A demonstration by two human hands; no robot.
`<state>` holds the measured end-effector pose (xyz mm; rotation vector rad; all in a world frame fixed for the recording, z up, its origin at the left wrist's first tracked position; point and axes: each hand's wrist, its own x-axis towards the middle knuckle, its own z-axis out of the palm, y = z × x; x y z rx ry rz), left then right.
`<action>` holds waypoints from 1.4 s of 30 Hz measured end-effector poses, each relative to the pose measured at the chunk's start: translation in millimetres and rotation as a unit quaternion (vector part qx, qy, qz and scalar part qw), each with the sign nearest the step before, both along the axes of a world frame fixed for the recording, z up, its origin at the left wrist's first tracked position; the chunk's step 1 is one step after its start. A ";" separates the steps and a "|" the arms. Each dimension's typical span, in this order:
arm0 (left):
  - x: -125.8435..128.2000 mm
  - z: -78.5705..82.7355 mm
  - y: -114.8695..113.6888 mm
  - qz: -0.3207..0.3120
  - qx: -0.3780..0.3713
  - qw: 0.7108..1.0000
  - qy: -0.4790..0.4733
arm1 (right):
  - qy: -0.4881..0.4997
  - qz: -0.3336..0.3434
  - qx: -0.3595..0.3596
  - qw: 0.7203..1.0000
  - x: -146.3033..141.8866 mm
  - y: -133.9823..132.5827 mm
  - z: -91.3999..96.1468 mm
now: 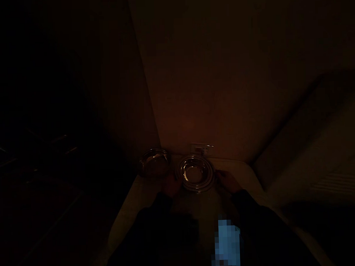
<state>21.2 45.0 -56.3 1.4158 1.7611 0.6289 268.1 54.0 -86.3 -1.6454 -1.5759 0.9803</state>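
Observation:
In very dim light, a set of shiny round metal bowls (195, 174), seemingly nested by their several rims, is on a pale table near the wall. At its right edge, the fingers of my right hand (228, 181) are closed on the rim. My left hand (172, 184) grips the opposite side, though darkness hides most of its fingers. Another shiny metal bowl (154, 161) stands to the left, just beyond my left hand and apart from the set.
The pale tabletop (239, 167) has rounded corners and meets the wall (199, 89) at the back. A wall socket plate (201, 149) is behind the bowls. A bright blue pixelated patch (228, 243) shows at the bottom, and a pale bulky shape (320, 151) stands at right.

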 end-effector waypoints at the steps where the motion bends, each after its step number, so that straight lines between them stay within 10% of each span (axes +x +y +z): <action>1: 0.9 -0.3 -0.1 -0.001 -0.002 1.000 0.012 | -0.003 0.001 0.000 1.000 0.2 0.1 -0.4; 14: 0.8 -6.7 -8.6 -0.016 0.028 0.996 0.086 | 0.007 -0.018 0.007 1.000 4.3 3.9 -18.3; 29: -12.7 -18.7 16.6 0.038 0.004 0.992 -0.118 | 0.082 -0.041 0.038 0.995 -8.6 4.3 -29.7; 42: -2.7 -21.9 19.2 0.009 0.007 0.997 -0.081 | 0.105 -0.055 0.044 0.992 -4.8 3.1 -25.1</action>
